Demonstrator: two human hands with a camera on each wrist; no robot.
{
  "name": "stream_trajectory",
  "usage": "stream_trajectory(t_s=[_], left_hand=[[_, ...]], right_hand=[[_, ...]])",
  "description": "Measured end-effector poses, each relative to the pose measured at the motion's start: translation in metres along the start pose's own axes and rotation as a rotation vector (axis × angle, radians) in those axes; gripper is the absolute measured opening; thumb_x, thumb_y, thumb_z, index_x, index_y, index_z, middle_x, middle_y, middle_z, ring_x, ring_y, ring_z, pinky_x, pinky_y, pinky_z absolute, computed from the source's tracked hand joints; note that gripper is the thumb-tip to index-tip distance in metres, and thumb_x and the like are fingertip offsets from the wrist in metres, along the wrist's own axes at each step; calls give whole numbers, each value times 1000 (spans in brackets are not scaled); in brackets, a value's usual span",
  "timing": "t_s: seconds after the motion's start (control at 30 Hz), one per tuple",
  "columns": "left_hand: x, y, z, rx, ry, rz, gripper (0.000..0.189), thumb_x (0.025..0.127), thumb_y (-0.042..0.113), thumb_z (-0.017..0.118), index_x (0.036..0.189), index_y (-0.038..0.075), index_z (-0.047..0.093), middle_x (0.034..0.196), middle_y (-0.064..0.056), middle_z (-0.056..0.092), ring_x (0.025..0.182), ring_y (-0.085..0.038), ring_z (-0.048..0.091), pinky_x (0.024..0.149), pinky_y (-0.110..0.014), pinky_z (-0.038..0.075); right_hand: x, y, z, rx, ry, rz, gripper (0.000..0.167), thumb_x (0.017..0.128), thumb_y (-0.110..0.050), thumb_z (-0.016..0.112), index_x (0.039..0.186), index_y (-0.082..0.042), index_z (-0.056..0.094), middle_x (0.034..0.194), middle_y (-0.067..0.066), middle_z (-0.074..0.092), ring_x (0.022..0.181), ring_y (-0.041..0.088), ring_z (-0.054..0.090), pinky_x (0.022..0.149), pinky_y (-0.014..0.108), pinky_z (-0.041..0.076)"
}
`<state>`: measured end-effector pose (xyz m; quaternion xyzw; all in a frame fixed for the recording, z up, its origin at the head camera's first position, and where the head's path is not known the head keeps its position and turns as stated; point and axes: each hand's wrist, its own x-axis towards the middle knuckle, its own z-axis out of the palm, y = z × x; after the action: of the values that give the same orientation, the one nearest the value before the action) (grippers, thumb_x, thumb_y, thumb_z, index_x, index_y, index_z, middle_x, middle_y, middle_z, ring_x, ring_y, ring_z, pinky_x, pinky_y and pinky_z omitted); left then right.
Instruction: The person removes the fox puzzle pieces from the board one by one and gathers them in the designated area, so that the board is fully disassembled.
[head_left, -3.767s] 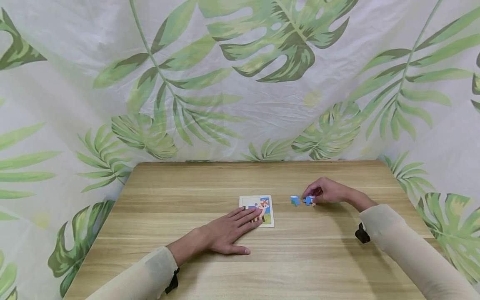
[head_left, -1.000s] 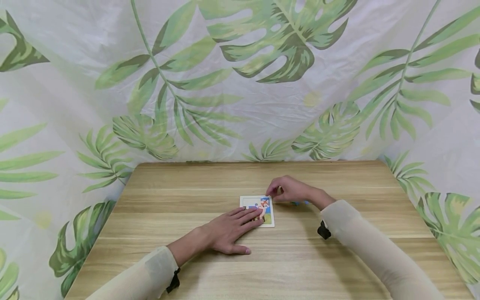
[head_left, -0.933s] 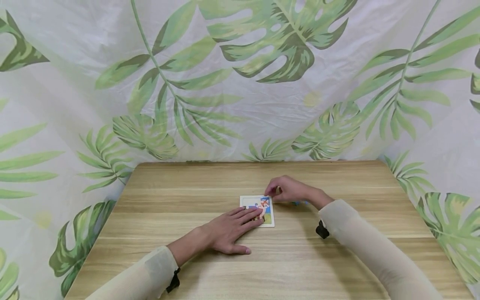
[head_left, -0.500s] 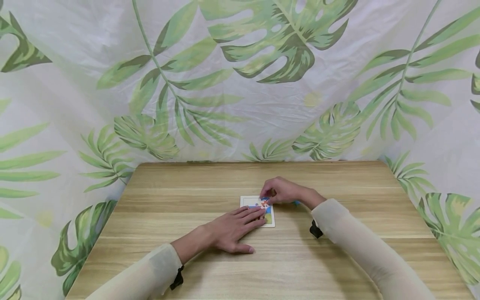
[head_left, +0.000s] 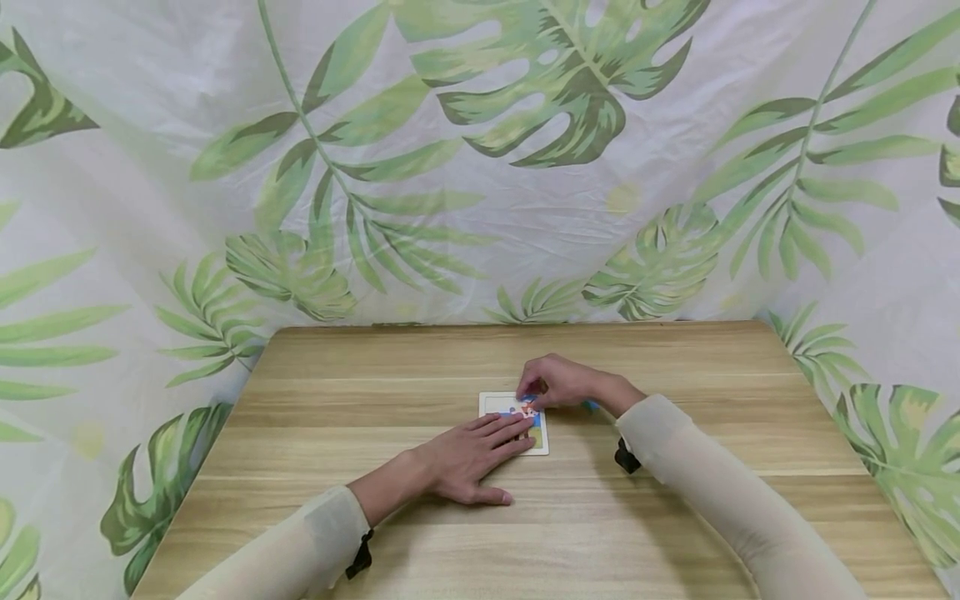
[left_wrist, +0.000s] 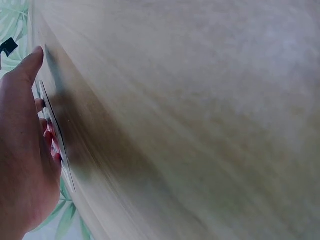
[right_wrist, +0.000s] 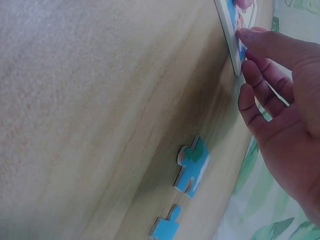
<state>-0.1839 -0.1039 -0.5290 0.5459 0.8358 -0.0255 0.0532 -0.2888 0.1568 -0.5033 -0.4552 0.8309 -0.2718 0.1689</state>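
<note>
A small square jigsaw puzzle (head_left: 537, 433) with a pale border, showing a cartoon animal on blue and green, lies at mid-table. My left hand (head_left: 468, 458) rests flat over its lower left part, fingers straight and thumb spread on the wood, hiding much of the picture. Curled over the upper right corner, my right hand (head_left: 558, 380) has thumb and index finger set on a puzzle piece there, mostly hidden by the fingers. In the right wrist view, the thumb (right_wrist: 250, 36) touches the puzzle near its edge. The other fingers are loosely bent beside the board.
Two loose jigsaw pieces lie on the wooden table (head_left: 360, 358) right of the puzzle: a blue and green piece (right_wrist: 195, 162) and a blue piece (right_wrist: 166, 228). In the head view the right forearm partly covers them. A leaf-print cloth (head_left: 480, 167) hangs behind the table.
My right hand has moved left from the loose pieces to the puzzle's upper right corner, then slightly farther onto it. My left hand stays on the puzzle, shifted a little right.
</note>
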Motion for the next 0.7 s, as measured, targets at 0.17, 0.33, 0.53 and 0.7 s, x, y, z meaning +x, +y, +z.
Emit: stream_trajectory(t_s=[0.17,0.33,0.53,0.7], left_hand=[[0,1,0,1,-6,-1,90,104,73,37,171,16,19,179,-7,7,165,-22,5,133,-44,16],[0,2,1,-9,-16,-7,90,105,73,38,172,16,17,179,-7,6,165,-22,4,133,-44,14],[0,3,1,-10,-19,-11,90,105,73,38,172,16,16,179,-7,7,165,-22,5,133,-44,14],[0,2,1,-3,-8,-3,91,104,72,40,171,15,18,179,-9,10,165,-24,8,133,-45,16]], right_hand=[[1,-1,-1,-7,-16,23,18,93,-6,81,111,-6,81,104,6,71,91,15,66,81,25,56],[4,-3,-3,-39,-39,33,17,94,-7,81,111,-7,81,103,4,70,90,12,64,81,24,55],[6,-4,-4,-55,-66,19,16,91,-2,81,107,-6,81,101,5,69,89,14,62,80,24,52],[5,-4,-3,-41,-79,-18,16,89,0,80,103,-6,81,100,6,68,88,15,62,78,24,53]])
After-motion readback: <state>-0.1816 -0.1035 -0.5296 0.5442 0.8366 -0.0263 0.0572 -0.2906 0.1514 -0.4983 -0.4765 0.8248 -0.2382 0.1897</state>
